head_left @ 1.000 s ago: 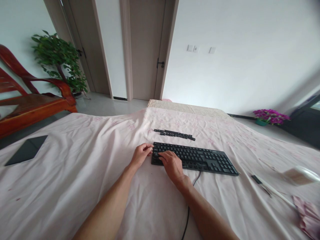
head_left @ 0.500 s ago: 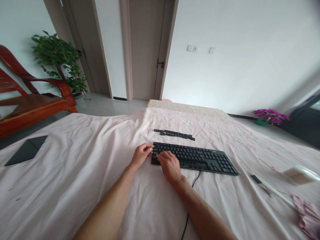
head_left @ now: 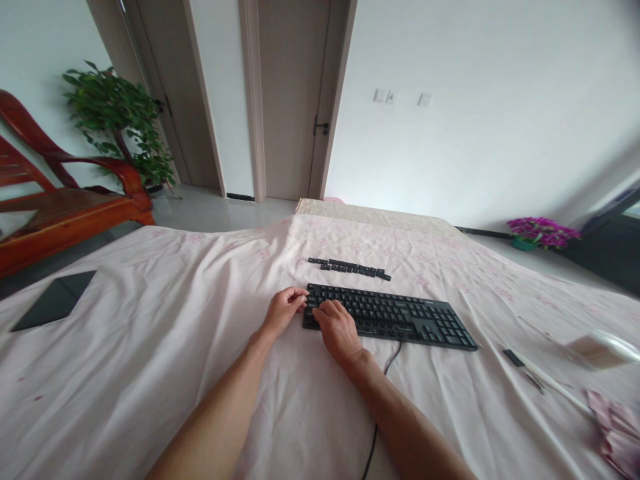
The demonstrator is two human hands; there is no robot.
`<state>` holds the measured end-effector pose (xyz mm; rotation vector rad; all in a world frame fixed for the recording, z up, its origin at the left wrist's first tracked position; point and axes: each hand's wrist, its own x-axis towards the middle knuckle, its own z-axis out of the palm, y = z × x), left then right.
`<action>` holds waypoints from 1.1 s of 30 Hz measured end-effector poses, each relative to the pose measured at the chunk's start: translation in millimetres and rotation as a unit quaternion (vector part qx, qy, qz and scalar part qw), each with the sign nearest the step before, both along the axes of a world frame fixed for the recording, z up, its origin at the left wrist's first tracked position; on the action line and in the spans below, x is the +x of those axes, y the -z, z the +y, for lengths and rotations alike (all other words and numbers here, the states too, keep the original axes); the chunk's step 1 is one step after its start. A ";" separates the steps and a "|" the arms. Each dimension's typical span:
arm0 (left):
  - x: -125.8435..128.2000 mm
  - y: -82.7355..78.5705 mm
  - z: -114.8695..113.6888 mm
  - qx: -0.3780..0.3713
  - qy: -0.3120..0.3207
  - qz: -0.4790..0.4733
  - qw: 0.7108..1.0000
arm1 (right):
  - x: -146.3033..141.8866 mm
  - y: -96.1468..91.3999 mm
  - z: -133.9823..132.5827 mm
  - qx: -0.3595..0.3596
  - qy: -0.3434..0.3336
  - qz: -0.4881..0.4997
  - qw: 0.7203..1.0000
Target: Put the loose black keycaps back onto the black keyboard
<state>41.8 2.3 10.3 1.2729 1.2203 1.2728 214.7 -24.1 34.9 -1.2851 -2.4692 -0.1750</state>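
A black keyboard lies on the cloth, and its near rows on the right show gaps without keycaps. My left hand is at its left edge, thumb and fingertips pinched together against the side keys. Over the lower left part rests my right hand, its fingers curled and closed at the keys. What either pinch holds is too small to make out. Beyond the keyboard, several loose black keycaps lie in two rows. The cable runs from the keyboard's near edge toward me, partly under my right forearm.
A pale floral cloth covers the surface. At left lies a dark tablet. To the right are a black-ended tool, a clear plastic container and pink fabric. A wooden chair stands beyond the left edge.
Both hands stay at the left end of the keyboard; the right hand's fingers have shifted very slightly. The keycaps and keyboard look the same.
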 end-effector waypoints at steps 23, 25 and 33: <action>-1.0 2.3 -1.3 0.056 0.025 0.113 0.992 | -7.0 -11.7 -11.6 0.005 0.008 -0.083 0.997; -1.7 2.8 -1.0 0.062 0.032 0.127 0.989 | -8.9 -11.9 -13.2 0.007 0.009 -0.091 0.996; -0.2 3.5 -2.2 0.087 0.035 0.166 0.982 | -7.3 -8.9 -12.9 -0.008 0.012 -0.078 0.997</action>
